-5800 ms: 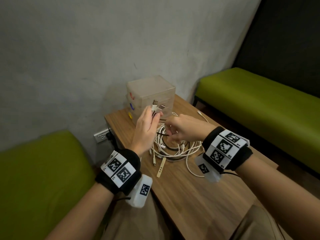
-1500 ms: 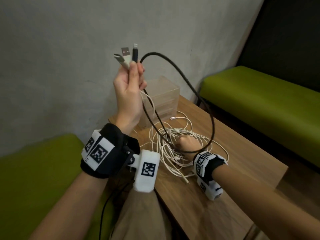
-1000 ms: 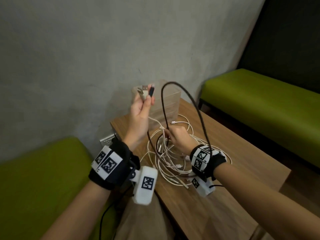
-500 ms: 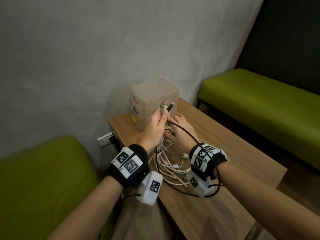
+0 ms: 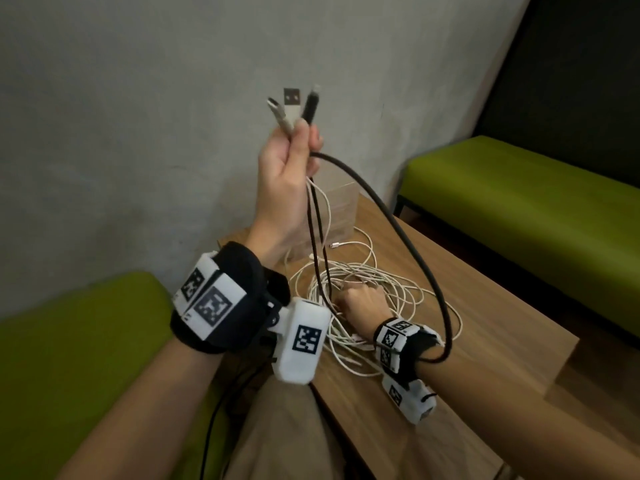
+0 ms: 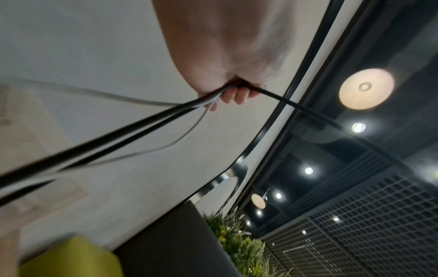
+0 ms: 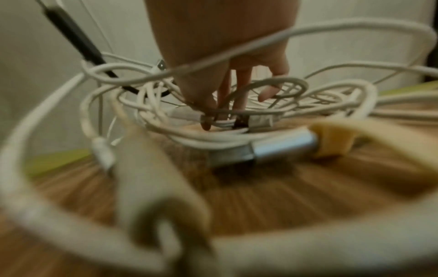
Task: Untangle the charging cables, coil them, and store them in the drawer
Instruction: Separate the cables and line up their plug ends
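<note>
Above the wooden table [image 5: 485,317], the left hand [image 5: 287,178] is raised, fingers curled round three cable plugs [image 5: 294,105], white cords and a black cable [image 5: 398,230] trailing down. Right hand [image 5: 363,303] presses fingertips [image 7: 239,105] down into the white cable tangle [image 5: 398,296] beside the translucent drawer box [image 5: 341,209], pinching strands.
</note>
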Tool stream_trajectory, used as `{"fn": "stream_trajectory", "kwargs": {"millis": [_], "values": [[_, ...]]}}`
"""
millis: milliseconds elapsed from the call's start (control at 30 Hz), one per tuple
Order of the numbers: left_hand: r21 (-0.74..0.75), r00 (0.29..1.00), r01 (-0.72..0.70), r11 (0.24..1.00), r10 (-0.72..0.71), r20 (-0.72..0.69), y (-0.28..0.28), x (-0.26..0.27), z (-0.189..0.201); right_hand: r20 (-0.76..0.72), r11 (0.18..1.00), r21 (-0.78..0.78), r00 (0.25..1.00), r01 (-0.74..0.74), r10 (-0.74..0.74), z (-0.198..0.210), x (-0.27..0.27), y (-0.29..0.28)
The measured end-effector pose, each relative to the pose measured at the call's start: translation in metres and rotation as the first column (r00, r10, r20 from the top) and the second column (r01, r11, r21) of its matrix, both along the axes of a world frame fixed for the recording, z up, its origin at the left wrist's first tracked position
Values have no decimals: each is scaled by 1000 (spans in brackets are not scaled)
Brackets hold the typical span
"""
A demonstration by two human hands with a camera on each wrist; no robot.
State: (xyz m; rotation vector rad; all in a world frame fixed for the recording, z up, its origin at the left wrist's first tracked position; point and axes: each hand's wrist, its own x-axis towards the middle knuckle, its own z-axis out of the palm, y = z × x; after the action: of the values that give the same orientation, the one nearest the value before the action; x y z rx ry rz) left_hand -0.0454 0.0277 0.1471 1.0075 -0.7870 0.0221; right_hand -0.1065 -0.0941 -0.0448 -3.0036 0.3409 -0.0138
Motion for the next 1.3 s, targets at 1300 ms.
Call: {"fn": "stream_trajectory", "kwargs": {"millis": [1300], "values": [[824,991,-67,562,-57,119,-17,10,-118,683,893,368,727,-259,-70,76,13,-25]]}}
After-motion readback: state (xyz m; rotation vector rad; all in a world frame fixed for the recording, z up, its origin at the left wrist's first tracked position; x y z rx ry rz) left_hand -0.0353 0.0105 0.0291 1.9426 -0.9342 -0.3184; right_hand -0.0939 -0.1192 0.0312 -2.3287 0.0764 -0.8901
